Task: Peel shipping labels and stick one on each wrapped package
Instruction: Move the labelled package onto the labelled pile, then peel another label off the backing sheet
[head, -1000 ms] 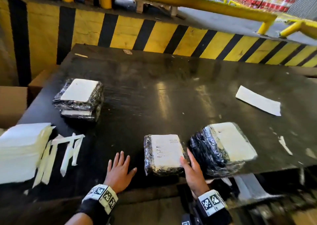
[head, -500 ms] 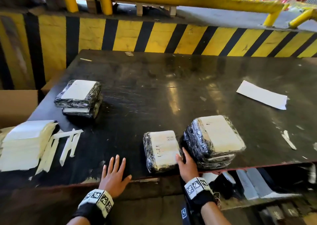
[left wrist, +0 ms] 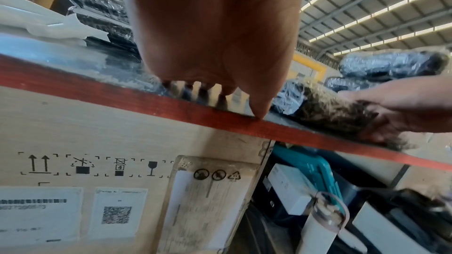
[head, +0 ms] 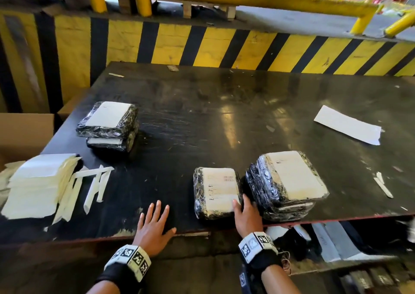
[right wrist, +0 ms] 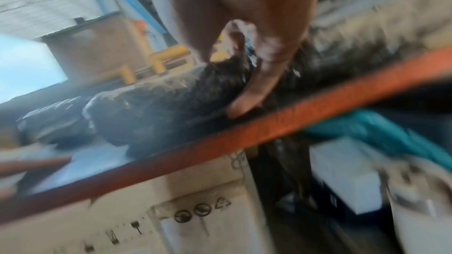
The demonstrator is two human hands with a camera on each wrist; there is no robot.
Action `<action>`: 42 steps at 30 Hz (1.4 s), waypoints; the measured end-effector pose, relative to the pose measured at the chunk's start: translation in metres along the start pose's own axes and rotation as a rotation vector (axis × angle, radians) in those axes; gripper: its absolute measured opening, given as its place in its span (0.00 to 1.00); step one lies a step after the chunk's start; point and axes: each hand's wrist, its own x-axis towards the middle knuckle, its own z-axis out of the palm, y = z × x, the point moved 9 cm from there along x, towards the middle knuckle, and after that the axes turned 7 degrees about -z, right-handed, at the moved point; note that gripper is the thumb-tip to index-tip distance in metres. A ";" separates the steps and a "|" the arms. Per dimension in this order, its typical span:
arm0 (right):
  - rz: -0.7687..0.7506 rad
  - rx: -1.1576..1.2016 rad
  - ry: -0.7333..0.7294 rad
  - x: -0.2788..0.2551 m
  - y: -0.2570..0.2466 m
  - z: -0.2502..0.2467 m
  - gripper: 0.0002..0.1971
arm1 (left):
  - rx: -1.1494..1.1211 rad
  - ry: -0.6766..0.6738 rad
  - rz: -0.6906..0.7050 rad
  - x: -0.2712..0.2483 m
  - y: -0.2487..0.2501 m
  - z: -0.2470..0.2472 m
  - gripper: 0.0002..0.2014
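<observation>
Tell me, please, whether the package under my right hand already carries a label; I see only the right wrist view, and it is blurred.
Observer: Yes. In the head view the single wrapped package that the right hand touches has a printed label on top.
Operator: Is the left hand holding anything?
Observer: No. The left hand lies flat on the black table, fingers spread.
Operator: Where are the spare labels?
Observer: A stack of label sheets sits at the table's left edge, with peeled strips beside it.
</observation>
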 end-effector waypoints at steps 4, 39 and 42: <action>-0.248 -0.288 0.134 -0.011 -0.063 -0.023 0.24 | -0.259 0.054 0.046 -0.005 -0.013 -0.036 0.32; -0.880 -0.133 -0.358 -0.004 -0.455 0.317 0.17 | -1.002 0.437 -0.246 0.083 -0.418 -0.219 0.11; -0.865 -0.082 -0.341 0.002 -0.451 0.316 0.16 | -1.056 0.438 -0.208 0.076 -0.415 -0.224 0.08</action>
